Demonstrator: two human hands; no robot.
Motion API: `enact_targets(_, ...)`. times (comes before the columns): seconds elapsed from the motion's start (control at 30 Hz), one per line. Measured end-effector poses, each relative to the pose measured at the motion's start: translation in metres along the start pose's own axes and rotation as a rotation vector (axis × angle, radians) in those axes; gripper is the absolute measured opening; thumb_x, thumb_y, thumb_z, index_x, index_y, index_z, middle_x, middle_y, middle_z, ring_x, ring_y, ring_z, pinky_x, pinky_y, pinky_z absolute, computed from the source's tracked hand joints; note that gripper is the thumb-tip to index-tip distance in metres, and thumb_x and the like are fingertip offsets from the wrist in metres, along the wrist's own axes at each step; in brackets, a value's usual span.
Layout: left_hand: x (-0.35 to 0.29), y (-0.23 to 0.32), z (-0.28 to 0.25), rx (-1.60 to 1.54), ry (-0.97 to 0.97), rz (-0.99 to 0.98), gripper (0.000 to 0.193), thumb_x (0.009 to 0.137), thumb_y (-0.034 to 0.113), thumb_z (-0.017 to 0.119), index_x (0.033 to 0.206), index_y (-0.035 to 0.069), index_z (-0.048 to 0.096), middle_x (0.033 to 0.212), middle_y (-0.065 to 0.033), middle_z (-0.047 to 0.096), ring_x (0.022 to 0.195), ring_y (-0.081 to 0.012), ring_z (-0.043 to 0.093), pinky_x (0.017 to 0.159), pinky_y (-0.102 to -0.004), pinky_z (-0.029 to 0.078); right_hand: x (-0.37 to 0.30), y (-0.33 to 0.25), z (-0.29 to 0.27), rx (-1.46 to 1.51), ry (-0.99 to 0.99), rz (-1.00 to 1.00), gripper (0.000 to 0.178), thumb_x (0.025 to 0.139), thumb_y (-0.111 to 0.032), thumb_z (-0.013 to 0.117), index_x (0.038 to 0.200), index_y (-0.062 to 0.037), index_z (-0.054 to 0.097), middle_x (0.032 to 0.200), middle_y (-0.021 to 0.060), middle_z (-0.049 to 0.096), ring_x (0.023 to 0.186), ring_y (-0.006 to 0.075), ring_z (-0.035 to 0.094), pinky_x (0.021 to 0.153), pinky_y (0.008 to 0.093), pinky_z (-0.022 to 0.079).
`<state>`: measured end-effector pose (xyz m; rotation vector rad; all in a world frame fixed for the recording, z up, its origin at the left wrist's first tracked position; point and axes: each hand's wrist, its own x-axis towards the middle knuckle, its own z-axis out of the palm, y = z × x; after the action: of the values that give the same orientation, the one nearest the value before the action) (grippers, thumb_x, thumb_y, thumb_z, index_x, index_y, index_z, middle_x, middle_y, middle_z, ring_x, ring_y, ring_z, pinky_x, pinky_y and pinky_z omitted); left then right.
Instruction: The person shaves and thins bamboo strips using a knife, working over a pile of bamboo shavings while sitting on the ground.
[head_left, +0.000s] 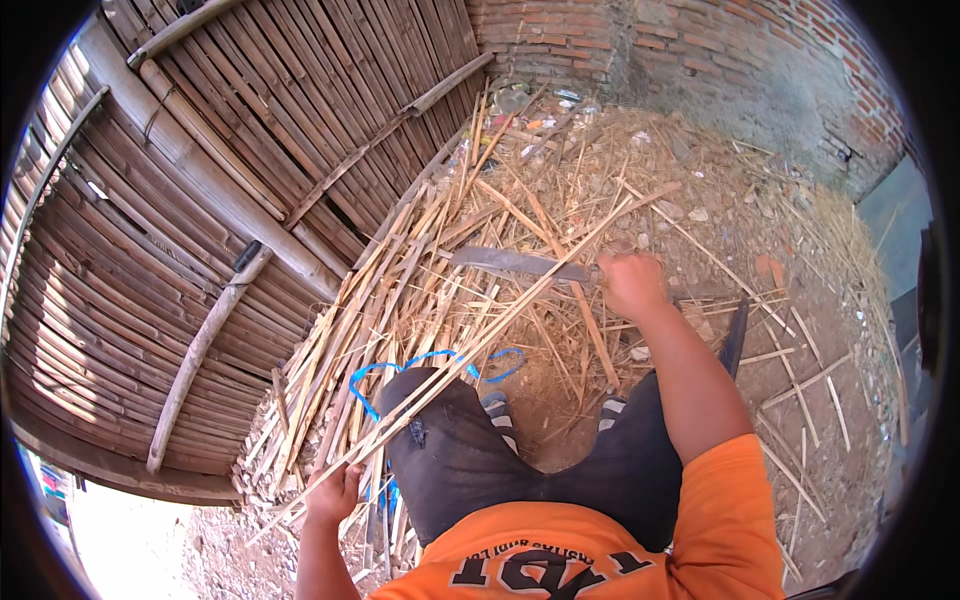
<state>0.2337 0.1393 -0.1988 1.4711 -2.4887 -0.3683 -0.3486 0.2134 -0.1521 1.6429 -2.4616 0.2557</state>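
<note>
My right hand point(632, 283) is closed round the handle of a machete, out ahead of my right knee. Its broad grey blade point(500, 260) points left and meets long pale bamboo strips point(520, 322); whether it cuts into them I cannot tell. The strips slant over my left thigh, from low on the left up to the far right. Beside that thigh, my left hand point(338, 492) is closed on their near end. Most of its fingers are hidden.
Many split bamboo strips point(340, 350) lie heaped on my left, with a blue cord point(415, 358) by my knee. A bamboo-slat wall point(180, 190) rises at left, a brick wall point(690, 60) at the back. A dark pointed object point(735, 338) sits beside my right knee. Shavings litter the dirt.
</note>
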Motion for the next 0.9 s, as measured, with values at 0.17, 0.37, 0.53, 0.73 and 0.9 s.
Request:
enact_targets(0.17, -0.016, -0.019, 0.003, 0.135, -0.017, 0.001, 0.033, 0.097, 0.036, 0.061, 0.080, 0.009, 0.066, 0.069, -0.0217, 0.065, 0.067, -0.0455, 0.064, 0.058, -0.0540, 0.049, 0.004, 0.035, -0.001, -0.026, -0.108, 0.381, 0.035, 0.080, -0.005, 0.063, 0.114, -0.0112, 0.069, 0.094, 0.0202, 0.074, 0.090, 0.0346, 0.073, 0.080, 0.0460, 0.058)
enact_targets(0.37, -0.010, -0.041, 0.009, 0.095, -0.003, 0.054, 0.038, 0.099, 0.035, 0.060, 0.075, 0.005, 0.062, 0.065, -0.0225, 0.062, 0.062, -0.0458, 0.061, 0.056, -0.0533, 0.046, 0.002, 0.034, 0.006, 0.224, -0.246, 0.373, 0.040, 0.081, -0.005, 0.059, 0.119, -0.0098, 0.068, 0.103, 0.0204, 0.073, 0.097, 0.0362, 0.071, 0.084, 0.0464, 0.057)
enact_targets(0.53, -0.004, -0.038, 0.010, 0.040, -0.018, 0.081, 0.041, 0.099, 0.033, 0.059, 0.071, 0.003, 0.059, 0.062, -0.0237, 0.059, 0.060, -0.0467, 0.059, 0.054, -0.0523, 0.044, -0.004, 0.054, 0.031, 0.785, -0.233, 0.531, 0.040, 0.081, -0.009, 0.059, 0.120, -0.0067, 0.066, 0.111, 0.0207, 0.070, 0.108, 0.0367, 0.067, 0.091, 0.0468, 0.054)
enact_targets(0.73, -0.006, -0.036, 0.016, 0.017, -0.006, 0.087, 0.044, 0.101, 0.033, 0.056, 0.071, 0.001, 0.057, 0.060, -0.0239, 0.057, 0.057, -0.0456, 0.057, 0.054, -0.0518, 0.043, -0.016, 0.025, 0.003, 0.349, -0.182, 0.392, 0.039, 0.080, -0.010, 0.062, 0.119, -0.0063, 0.067, 0.117, 0.0196, 0.068, 0.107, 0.0358, 0.067, 0.090, 0.0467, 0.055)
enact_targets(0.9, -0.009, -0.022, 0.016, 0.022, -0.030, 0.027, 0.045, 0.103, 0.039, 0.049, 0.088, 0.000, 0.066, 0.066, -0.0220, 0.061, 0.063, -0.0437, 0.062, 0.059, -0.0495, 0.046, -0.017, 0.025, 0.000, 0.272, -0.156, 0.367, 0.043, 0.079, -0.014, 0.066, 0.123, -0.0114, 0.068, 0.115, 0.0184, 0.070, 0.107, 0.0360, 0.067, 0.091, 0.0472, 0.055)
